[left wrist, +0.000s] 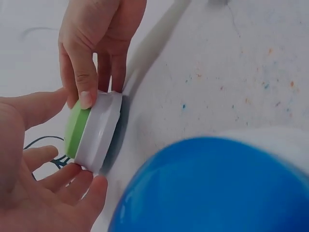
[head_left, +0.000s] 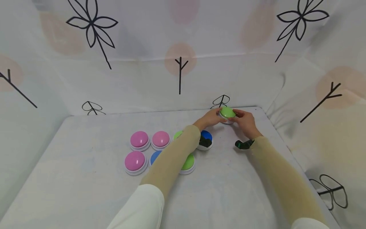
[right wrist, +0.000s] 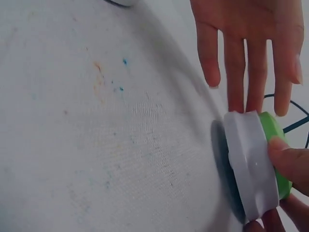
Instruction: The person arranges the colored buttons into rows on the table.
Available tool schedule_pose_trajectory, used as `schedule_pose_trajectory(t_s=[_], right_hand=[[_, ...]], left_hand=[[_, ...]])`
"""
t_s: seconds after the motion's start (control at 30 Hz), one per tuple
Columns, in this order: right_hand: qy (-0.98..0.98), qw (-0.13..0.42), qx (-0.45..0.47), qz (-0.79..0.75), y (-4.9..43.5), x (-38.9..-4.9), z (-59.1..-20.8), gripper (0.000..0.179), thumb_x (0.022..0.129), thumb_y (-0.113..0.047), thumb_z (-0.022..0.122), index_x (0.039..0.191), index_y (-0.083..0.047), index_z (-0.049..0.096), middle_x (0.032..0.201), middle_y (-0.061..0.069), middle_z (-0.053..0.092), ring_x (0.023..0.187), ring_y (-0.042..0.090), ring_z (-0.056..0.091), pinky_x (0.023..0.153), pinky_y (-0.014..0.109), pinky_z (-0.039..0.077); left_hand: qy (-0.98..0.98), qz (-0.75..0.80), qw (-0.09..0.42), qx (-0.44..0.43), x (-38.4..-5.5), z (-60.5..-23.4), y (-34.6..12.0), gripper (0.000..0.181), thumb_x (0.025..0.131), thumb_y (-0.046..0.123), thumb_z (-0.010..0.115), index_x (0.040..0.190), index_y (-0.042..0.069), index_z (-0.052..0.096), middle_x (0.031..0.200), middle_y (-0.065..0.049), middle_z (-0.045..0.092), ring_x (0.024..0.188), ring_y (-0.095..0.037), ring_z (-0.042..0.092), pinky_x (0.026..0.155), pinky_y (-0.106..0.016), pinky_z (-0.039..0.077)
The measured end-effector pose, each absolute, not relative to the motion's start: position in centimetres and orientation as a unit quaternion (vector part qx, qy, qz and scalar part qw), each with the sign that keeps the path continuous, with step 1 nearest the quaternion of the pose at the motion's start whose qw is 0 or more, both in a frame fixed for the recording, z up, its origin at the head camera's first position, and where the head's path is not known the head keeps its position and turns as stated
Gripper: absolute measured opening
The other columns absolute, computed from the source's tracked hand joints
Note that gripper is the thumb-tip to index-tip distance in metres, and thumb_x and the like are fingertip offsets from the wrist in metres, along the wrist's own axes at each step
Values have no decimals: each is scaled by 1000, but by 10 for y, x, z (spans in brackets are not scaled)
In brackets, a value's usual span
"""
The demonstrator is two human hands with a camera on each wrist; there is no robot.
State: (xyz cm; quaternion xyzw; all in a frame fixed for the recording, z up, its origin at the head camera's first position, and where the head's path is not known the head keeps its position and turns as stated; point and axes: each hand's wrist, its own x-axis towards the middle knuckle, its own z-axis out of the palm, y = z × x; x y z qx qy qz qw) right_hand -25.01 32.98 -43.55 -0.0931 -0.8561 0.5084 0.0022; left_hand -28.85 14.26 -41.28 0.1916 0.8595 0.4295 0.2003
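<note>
A green-topped push button [head_left: 227,112] with a white base is between both hands at the far right part of the table. My right hand [head_left: 246,122] pinches it, its thumb against the green dome and fingers around the base in the right wrist view. At the opposite side, my left hand [head_left: 211,117] has its fingers stretched out; some fingertips touch the base [left wrist: 96,140]. The base is slightly lifted off the table, with a shadow beneath it. Below my left wrist lies a blue push button [head_left: 206,135], partly covered by a black strap.
Pink push buttons [head_left: 139,139] stand left of my left arm. Another blue button [head_left: 155,156] and green buttons [head_left: 188,162] are partly hidden by the sleeve [head_left: 171,159]. The white table [head_left: 85,178] meets patterned cloth walls [head_left: 137,86] at the back and right.
</note>
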Motion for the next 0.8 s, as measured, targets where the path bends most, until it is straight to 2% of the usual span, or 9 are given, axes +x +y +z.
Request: schedule_pose_trajectory(t_s=[0.17, 0.43, 0.67, 0.8], right_hand=[[-851, -12, -98, 515, 332, -240, -432, 63, 93, -19, 71, 149, -4, 44, 154, 19, 38, 140, 34, 39, 109, 46, 38], [-850, 5, -89, 519, 335, -224, -427, 65, 92, -20, 73, 149, -5, 45, 155, 18, 37, 141, 35, 36, 111, 50, 36], [-871, 13, -63, 487, 332, -203, -414, 66, 91, -23, 74, 148, -4, 46, 152, 20, 38, 140, 39, 35, 110, 57, 33], [-879, 14, -53, 473, 330, -190, -412, 66, 90, -25, 76, 146, -3, 48, 150, 22, 39, 138, 41, 36, 110, 60, 31]], left_hand=[[852, 447, 198, 185, -285, -410, 145, 71, 93, 33, 71, 154, 15, 38, 148, -7, 49, 132, -20, 48, 102, -33, 45], [847, 457, 198, 187, -277, -407, 148, 71, 91, 30, 74, 153, 17, 41, 143, -7, 52, 127, -19, 51, 97, -32, 49], [861, 422, 171, 225, -266, -401, 145, 71, 90, 24, 76, 151, 10, 43, 138, -12, 55, 121, -19, 54, 91, -25, 50], [878, 374, 149, 258, -262, -403, 143, 72, 89, 25, 76, 149, 5, 43, 131, -10, 60, 114, -16, 57, 88, -19, 47]])
